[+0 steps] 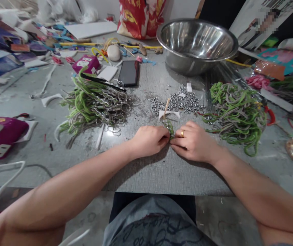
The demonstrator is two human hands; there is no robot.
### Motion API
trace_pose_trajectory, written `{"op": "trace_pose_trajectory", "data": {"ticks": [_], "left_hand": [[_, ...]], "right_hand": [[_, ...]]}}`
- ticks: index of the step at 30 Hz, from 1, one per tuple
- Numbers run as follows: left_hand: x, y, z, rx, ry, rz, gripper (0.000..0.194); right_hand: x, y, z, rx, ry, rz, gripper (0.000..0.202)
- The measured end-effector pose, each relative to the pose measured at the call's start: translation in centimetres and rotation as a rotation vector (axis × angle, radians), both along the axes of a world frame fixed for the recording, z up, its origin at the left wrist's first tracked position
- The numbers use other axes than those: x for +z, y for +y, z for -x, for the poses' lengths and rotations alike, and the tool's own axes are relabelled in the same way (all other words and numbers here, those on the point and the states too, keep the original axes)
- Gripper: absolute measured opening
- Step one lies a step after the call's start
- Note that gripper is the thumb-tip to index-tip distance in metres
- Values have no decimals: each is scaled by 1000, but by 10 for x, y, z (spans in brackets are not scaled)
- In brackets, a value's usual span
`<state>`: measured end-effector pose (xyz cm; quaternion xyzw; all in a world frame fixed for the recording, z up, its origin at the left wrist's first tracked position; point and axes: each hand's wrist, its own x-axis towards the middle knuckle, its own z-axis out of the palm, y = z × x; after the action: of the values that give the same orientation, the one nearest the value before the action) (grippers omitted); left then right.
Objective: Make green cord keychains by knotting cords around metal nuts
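Note:
My left hand (150, 139) and my right hand (194, 141) meet near the table's front middle, fingers pinched on a short green cord (170, 127) with silvery beads on it. A gold ring is on a finger of my right hand. Just beyond the cord, a thin wooden stick (166, 106) stands tilted at a white curved piece (174, 113). Behind that lies a spread of loose silver beads (187, 101). The cord's ends between my fingertips are hidden.
At left lies a bundle of green and grey cords (85, 99); another cord pile (238, 112) lies at right. A large steel bowl (197, 63) stands behind the beads. A phone (128, 72), purple devices (4, 136) and scraps surround the work area.

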<state>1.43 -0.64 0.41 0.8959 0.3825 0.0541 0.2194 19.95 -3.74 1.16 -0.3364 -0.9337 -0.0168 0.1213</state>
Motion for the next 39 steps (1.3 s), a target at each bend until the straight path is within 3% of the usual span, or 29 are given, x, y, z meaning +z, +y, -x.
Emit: {"op": "trace_pose_trajectory", "data": {"ticks": [6, 12, 21, 25, 27, 31, 34, 39], "left_hand": [[2, 0, 12, -61, -136, 6, 20], [-2, -2, 16, -145, 6, -186, 16], [0, -3, 12, -66, 140, -335, 17], [-3, -5, 10, -9, 71, -357, 19], [-5, -9, 9, 9, -54, -369, 20], [-10, -25, 4, -5, -242, -379, 42], [-14, -35, 0, -29, -161, -298, 57], [-16, -39, -3, 3, 13, -221, 62]], "right_hand": [[4, -1, -3, 24, -6, 201, 30], [8, -2, -5, 78, 15, 410, 28], [11, -10, 1, 195, -2, 635, 23], [10, -9, 1, 173, 85, 537, 23], [9, -5, -1, 81, 216, 402, 22], [1, 3, -7, -94, 325, 154, 21], [-6, 6, -8, -92, 228, 136, 33], [-13, 4, -6, -153, -5, 160, 49]]}}
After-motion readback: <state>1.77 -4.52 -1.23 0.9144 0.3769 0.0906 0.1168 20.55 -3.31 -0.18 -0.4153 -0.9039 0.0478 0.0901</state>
